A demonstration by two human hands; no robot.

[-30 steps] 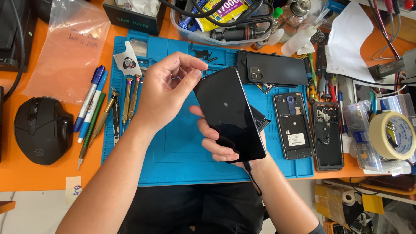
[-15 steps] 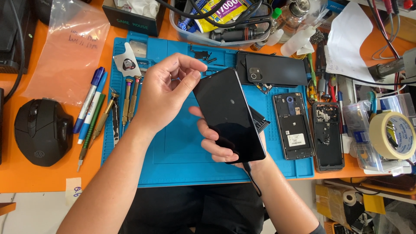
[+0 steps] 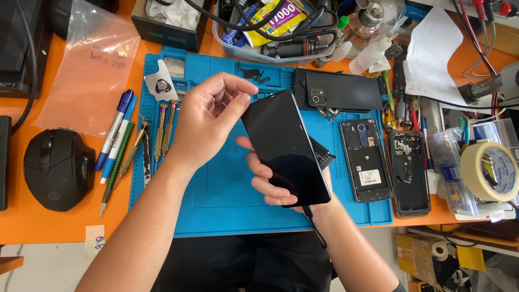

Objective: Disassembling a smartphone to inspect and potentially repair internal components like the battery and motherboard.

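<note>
A black smartphone [image 3: 285, 147] with a dark screen is tilted above the blue work mat [image 3: 216, 189]. My right hand [image 3: 265, 178] cradles it from underneath, fingers wrapped around its left edge. A thin black cable [image 3: 314, 226] hangs from the phone's lower end. My left hand [image 3: 208, 124] hovers beside the phone's upper left corner, thumb and forefinger pinched close together at that corner; whether they touch it I cannot tell.
Two opened phone bodies [image 3: 367, 160] [image 3: 409, 172] and a black back cover [image 3: 340, 92] lie on the mat's right. Screwdrivers [image 3: 162, 132] and pens [image 3: 114, 135] lie at its left. A black mouse [image 3: 58, 168], a plastic bag [image 3: 89, 70] and a tape roll [image 3: 489, 170] sit around.
</note>
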